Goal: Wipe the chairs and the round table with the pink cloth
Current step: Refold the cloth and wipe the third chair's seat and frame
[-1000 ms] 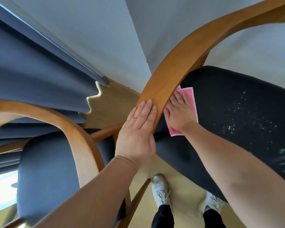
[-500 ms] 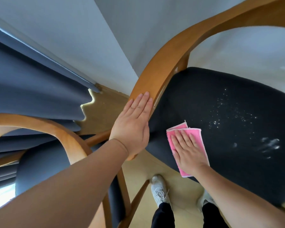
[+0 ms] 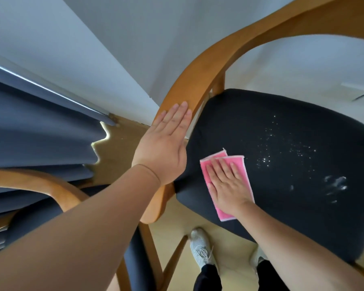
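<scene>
You stand in a domestic sitting room: bentwood armchair [image 3: 208,66], dark padded seat [image 3: 298,206]; second armchair [image 3: 57,189] beside it; blue-grey curtains [image 3: 40,133]; pale wood floor [image 3: 122,150]; white walls [image 3: 114,49].

Left hand [image 3: 163,143]: flat, palm down, fingers straight and held together.
Right hand [image 3: 227,185]: flat, palm down, fingers slightly spread.
Left forearm [image 3: 82,227]: stretched forward from lower left.
Right forearm [image 3: 292,248]: reaching in from lower right.

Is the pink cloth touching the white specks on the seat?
Apart. The head view shows bare dark seat between the pink cloth under the right hand and the white specks.
</scene>
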Demonstrator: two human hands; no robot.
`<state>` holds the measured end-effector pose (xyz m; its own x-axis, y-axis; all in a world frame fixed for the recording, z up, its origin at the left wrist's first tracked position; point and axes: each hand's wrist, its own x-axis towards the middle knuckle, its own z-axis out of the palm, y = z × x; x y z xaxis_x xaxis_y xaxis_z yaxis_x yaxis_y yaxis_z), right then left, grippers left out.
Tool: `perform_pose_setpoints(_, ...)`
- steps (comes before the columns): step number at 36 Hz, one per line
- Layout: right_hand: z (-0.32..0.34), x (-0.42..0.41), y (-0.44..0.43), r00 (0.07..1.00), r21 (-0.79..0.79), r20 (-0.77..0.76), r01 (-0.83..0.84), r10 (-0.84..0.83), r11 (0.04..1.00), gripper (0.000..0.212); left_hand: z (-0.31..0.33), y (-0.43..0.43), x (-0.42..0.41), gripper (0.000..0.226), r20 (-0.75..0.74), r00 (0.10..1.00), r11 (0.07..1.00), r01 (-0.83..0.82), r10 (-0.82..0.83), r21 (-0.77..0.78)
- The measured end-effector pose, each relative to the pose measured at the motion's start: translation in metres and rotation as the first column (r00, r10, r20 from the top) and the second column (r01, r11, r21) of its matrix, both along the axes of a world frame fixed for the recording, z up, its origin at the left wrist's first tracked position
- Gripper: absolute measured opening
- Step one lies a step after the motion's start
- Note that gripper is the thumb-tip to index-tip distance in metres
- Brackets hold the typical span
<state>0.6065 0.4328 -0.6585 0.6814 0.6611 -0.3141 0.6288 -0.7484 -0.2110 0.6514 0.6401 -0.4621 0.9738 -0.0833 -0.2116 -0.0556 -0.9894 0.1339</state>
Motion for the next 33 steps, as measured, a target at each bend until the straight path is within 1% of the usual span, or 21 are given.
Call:
perform_pose_setpoints(6, -0.008, 0.070, 0.046, 0.998, -0.024, -0.003, 0.057, -0.057, 0.998, 0.062, -0.001, 0.003, 0.000, 0.059, 0.022, 1.000, 0.999, 0.017, -0.017, -0.027)
perform_pose_setpoints(12, 0.007, 0.135, 0.082, 0.998, -0.036, 0.044, 0.035, -0.033, 0.999, 0.062, -0.004, 0.004, 0.000, 0.059, 0.044, 0.999, 0.999, 0.023, -0.021, -0.037)
perform_pose_setpoints(16, 0.008, 0.149, 0.090, 0.999, -0.064, 0.042, 0.026, -0.024, 0.998, 0.062, -0.004, 0.004, 0.000, 0.058, 0.065, 0.998, 0.999, 0.023, -0.020, -0.045)
perform_pose_setpoints(21, 0.002, 0.125, 0.064, 0.996, -0.050, 0.070, 0.056, -0.053, 0.997, 0.062, -0.003, 0.004, 0.000, 0.058, 0.076, 0.997, 0.999, 0.033, -0.031, -0.023)
perform_pose_setpoints(27, 0.002, 0.062, -0.006, 0.990, -0.100, 0.030, 0.142, -0.140, 0.985, 0.062, -0.001, 0.002, -0.001, 0.060, 0.040, 0.998, 0.998, 0.052, -0.053, 0.026)
perform_pose_setpoints(29, 0.007, 0.035, -0.030, 0.986, -0.101, 0.014, 0.168, -0.167, 0.981, 0.062, -0.001, 0.002, -0.001, 0.062, 0.003, 0.996, 0.994, 0.088, -0.089, 0.062)
perform_pose_setpoints(33, 0.012, -0.016, -0.068, 0.972, -0.122, -0.060, 0.219, -0.228, 0.968, 0.063, -0.001, 0.001, 0.000, 0.063, -0.052, 0.977, 0.969, 0.213, -0.208, 0.121)
